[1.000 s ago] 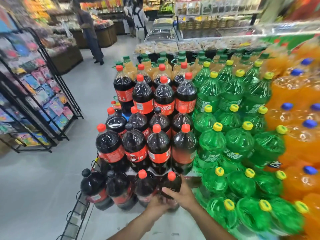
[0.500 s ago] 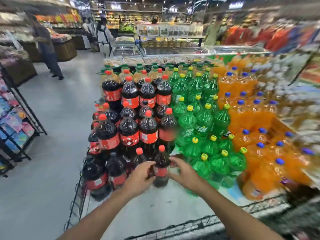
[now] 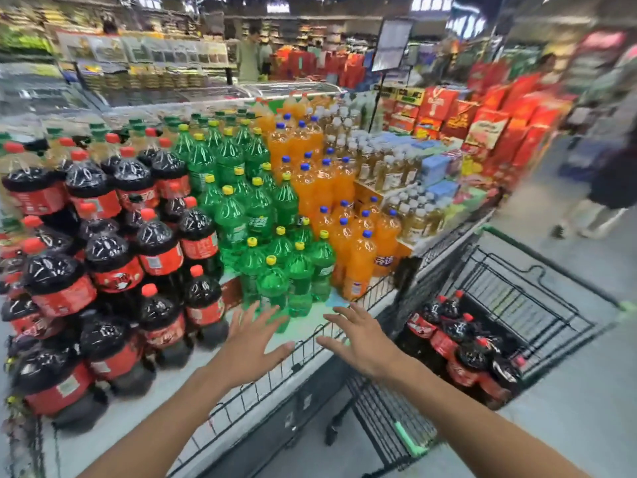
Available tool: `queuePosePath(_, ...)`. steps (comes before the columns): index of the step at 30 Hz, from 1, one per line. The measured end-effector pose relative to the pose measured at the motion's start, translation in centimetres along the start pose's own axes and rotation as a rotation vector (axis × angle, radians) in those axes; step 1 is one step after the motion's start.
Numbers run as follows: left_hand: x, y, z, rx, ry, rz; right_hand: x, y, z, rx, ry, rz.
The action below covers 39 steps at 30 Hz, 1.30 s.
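Observation:
Dark cola bottles with red caps (image 3: 203, 298) stand stacked on the left of a wire-edged display shelf (image 3: 303, 346). Green soda bottles with yellow caps (image 3: 272, 288) stand in the middle and orange soda bottles with blue caps (image 3: 358, 260) to their right. My left hand (image 3: 251, 343) hovers with fingers spread over the shelf's front, just short of the nearest green bottle, holding nothing. My right hand (image 3: 358, 336) is spread above the shelf's wire rim, also empty. A black shopping cart (image 3: 537, 305) at the lower right holds several cola bottles (image 3: 462, 343).
Pale juice bottles (image 3: 389, 167) and red gift boxes (image 3: 489, 129) continue the display to the right. A person (image 3: 610, 181) walks in the aisle at the far right, another (image 3: 248, 56) stands by the back shelves. Grey floor (image 3: 586, 426) lies beside the cart.
Both hands have let go of the cola bottle they held at the shelf's front and now spread open. The view has swung right, bringing the cart into sight.

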<state>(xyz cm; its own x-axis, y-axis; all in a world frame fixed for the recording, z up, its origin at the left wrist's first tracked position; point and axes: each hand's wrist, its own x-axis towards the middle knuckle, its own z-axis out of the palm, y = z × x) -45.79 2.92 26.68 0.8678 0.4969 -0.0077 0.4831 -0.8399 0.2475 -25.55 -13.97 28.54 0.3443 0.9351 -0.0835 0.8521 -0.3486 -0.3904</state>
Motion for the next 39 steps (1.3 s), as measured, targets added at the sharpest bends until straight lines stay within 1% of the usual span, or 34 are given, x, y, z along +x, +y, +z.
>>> queuePosePath(3,1.0,4.6,1.4,-0.011,-0.05,0.073,-3.3,3.7,-1.8,0.001,-0.009,0.084)
queuePosePath(5,1.8,7.4,2.5,0.009,-0.078,0.11,-5.1,6.2,-2.8,0.001,0.013,0.112)
queuePosePath(10,5.0,15.0,5.2,-0.029,-0.174,0.147,-10.2,12.3,-4.9,0.018,0.037,0.162)
queuePosePath(14,8.5,22.7,8.3,-0.057,-0.289,0.203,-14.9,20.1,-6.0,0.119,0.045,0.278)
queuePosePath(17,10.5,28.4,10.4,-0.074,-0.339,0.235,-18.0,26.2,-6.8,0.21,0.052,0.347)
queuePosePath(21,12.4,33.7,12.4,-0.136,-0.401,0.26,-20.2,31.3,-7.5,0.289,0.087,0.402)
queuePosePath(25,14.7,36.1,13.7,-0.157,-0.47,0.275,-20.0,34.9,-6.5,0.379,0.089,0.475)
queuePosePath(28,17.5,36.5,14.8,-0.217,-0.521,0.26,-18.7,37.0,-5.7,0.434,0.078,0.506)
queuePosePath(32,22.5,36.5,16.9,-0.249,-0.589,0.286,-15.7,39.7,-4.9,0.487,0.083,0.618)
queuePosePath(39,30.5,36.9,20.0,-0.322,-0.697,0.354,-11.0,44.0,-3.1,0.632,0.201,0.734)
